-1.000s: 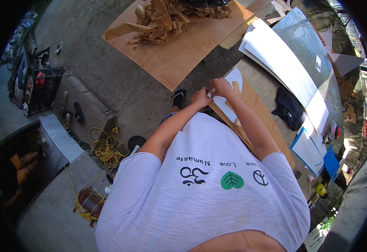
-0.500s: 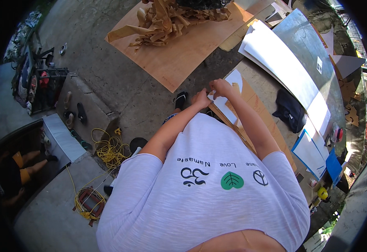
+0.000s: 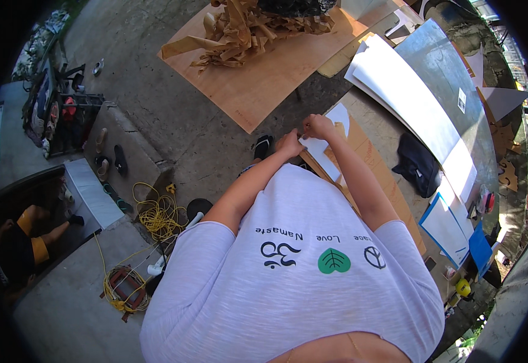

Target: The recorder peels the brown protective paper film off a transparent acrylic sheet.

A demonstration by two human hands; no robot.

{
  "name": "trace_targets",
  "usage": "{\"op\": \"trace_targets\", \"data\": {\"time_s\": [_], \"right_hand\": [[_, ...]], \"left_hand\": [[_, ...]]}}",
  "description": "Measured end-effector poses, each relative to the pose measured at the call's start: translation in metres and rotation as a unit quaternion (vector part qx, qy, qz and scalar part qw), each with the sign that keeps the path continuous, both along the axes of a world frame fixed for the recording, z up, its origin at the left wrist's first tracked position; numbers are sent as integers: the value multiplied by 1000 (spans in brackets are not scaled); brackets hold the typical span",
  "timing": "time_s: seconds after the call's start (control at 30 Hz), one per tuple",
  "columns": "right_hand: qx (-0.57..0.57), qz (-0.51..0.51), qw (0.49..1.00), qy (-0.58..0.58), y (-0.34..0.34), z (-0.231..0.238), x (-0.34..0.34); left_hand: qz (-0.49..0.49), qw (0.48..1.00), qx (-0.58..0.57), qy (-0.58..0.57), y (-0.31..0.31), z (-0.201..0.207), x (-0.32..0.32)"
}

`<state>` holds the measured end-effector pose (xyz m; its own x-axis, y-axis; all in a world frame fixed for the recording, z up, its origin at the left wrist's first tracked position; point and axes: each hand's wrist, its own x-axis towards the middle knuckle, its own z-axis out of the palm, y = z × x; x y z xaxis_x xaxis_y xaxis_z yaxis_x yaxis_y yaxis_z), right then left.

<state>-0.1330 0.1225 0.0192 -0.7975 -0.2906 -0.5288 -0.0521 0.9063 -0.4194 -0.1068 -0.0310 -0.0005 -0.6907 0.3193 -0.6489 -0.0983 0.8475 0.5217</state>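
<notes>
My left hand (image 3: 289, 144) is closed at the near left corner of a white sheet piece (image 3: 316, 149), its fingers pinching the edge. Just to the right, my right hand (image 3: 318, 126) is curled into a closed grip above the same corner; what it holds, if anything, is too small to make out. The white piece lies on a long brown-papered board (image 3: 376, 163), which rests on the work table. Another white cut-out (image 3: 339, 118) shows beyond my right hand. My forearms and shirt hide part of the board.
A brown panel with crumpled brown paper (image 3: 234, 36) stands ahead. Long white sheets (image 3: 397, 78), a dark cloth (image 3: 417, 163) and a blue-edged white sheet (image 3: 442, 224) lie on the right. Yellow cord (image 3: 158, 215) coils on the left, where another person (image 3: 28, 239) sits low in an opening.
My view has shifted slightly, so the surroundings sit a little differently. Both hands stay at the white piece's corner with barely any movement. The person at the left has shifted their legs.
</notes>
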Motion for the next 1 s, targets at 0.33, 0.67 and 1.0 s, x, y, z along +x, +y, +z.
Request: {"op": "trace_targets", "data": {"time_s": [0.33,0.67,1.0], "right_hand": [[-65,-138,988,24,11,-17,8],[-67,-257,962,66,-13,-9,36],[-570,-602,559,-13,-9,-17,29]], "left_hand": [[-14,1000,-2,-14,0,1,-2],[-55,998,13,-10,-3,-12,-9],[-60,990,121,40,-14,-5,-28]]}}
